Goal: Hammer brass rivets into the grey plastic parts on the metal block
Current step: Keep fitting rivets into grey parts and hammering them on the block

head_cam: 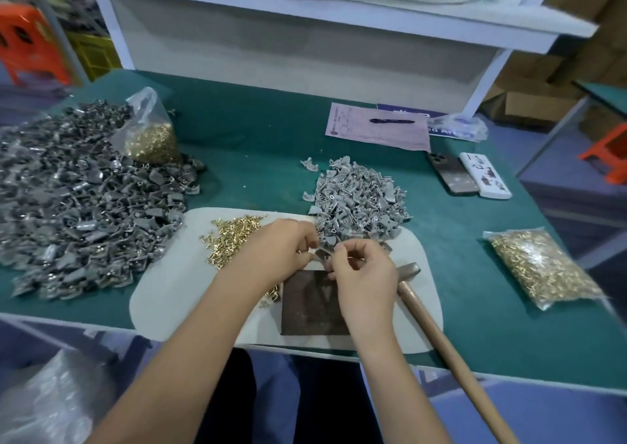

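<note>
Head view, frame centre: left hand (278, 245) and right hand (364, 268) pinch one grey part (322, 253) above block (314, 302); hammer (431, 321) lies right.

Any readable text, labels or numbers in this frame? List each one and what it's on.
"ed Ar": partial white letters on the blue sign under the clear bag; the rest is covered.
Pink form under the pen: printed lines, too small to read.
White box beside the phone: dark marks, blurred, unreadable.
Bags of rivets, hammer, metal block: no text visible.
</note>
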